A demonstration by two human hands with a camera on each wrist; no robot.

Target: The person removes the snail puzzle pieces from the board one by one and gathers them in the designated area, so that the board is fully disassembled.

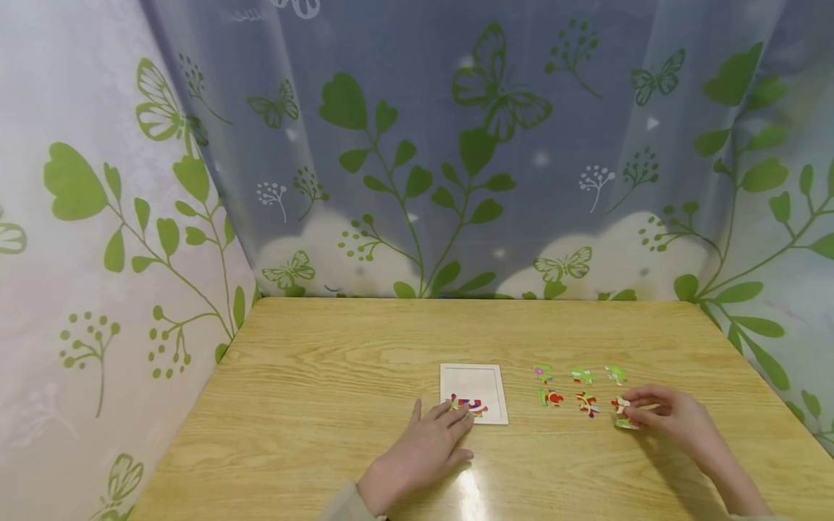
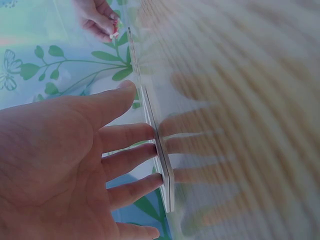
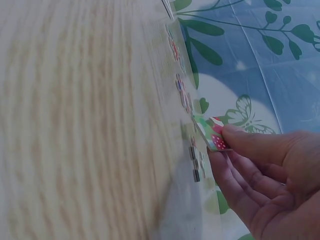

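Note:
My right hand (image 1: 674,420) pinches a jigsaw piece (image 3: 214,134), green and red with white dots, between thumb and fingers. In the right wrist view it is tilted and raised above the table. My left hand (image 1: 426,445) lies with fingers spread, its fingertips touching the near left edge of a white puzzle tray (image 1: 472,378). Inside the tray's near part sit joined red, white and purple pieces (image 1: 470,405), partly covered by those fingers. In the left wrist view the fingertips meet the tray's edge (image 2: 165,175).
Loose jigsaw pieces lie right of the tray in two rows: a pink-flowered one (image 1: 541,373), green ones (image 1: 582,375) (image 1: 615,373), a red and green one (image 1: 552,398) and a red-and-yellow one (image 1: 588,404). A patterned curtain (image 1: 417,181) hangs behind the wooden table (image 1: 326,376).

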